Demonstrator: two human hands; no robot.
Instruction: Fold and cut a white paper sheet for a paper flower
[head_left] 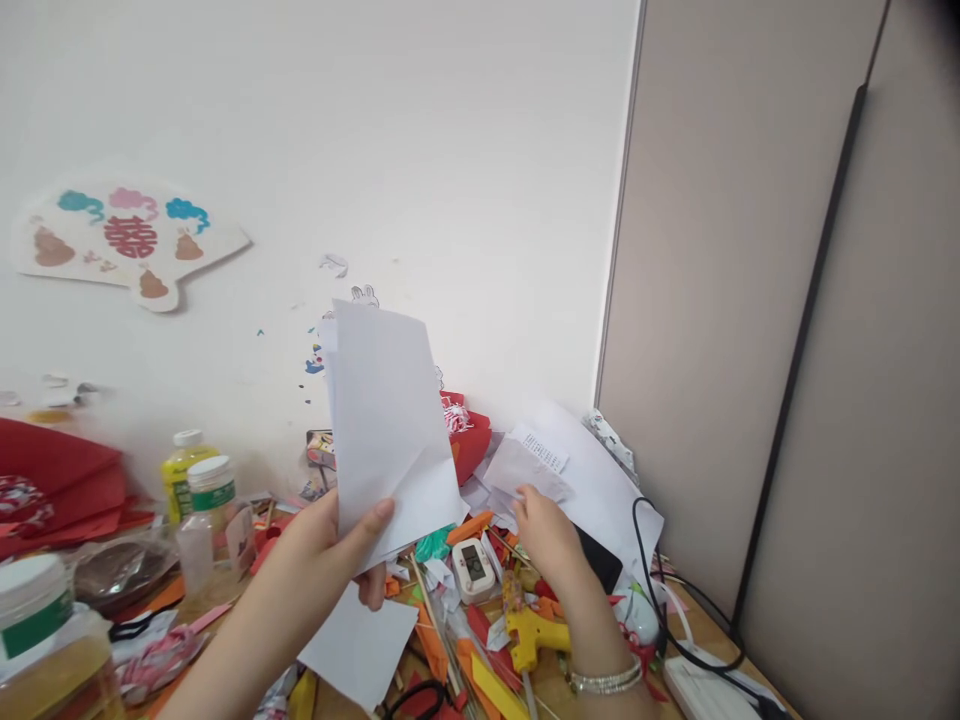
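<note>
My left hand is closed on a small stack of white paper sheets, held upright with the thumb in front. My right hand is at the lower edge of a crumpled white paper; its fingers are curled there and seem to pinch the edge. Behind that paper lies a slip with printed text. Under my left hand, another white sheet rests on the pile. Between my hands are a small white digital timer and a yellow glue gun.
Paper scraps and sticks cover the wooden table. To the left stand a yellow bottle and white-capped jars. A black cable and a white power strip lie at right. A paper fan hangs on the wall.
</note>
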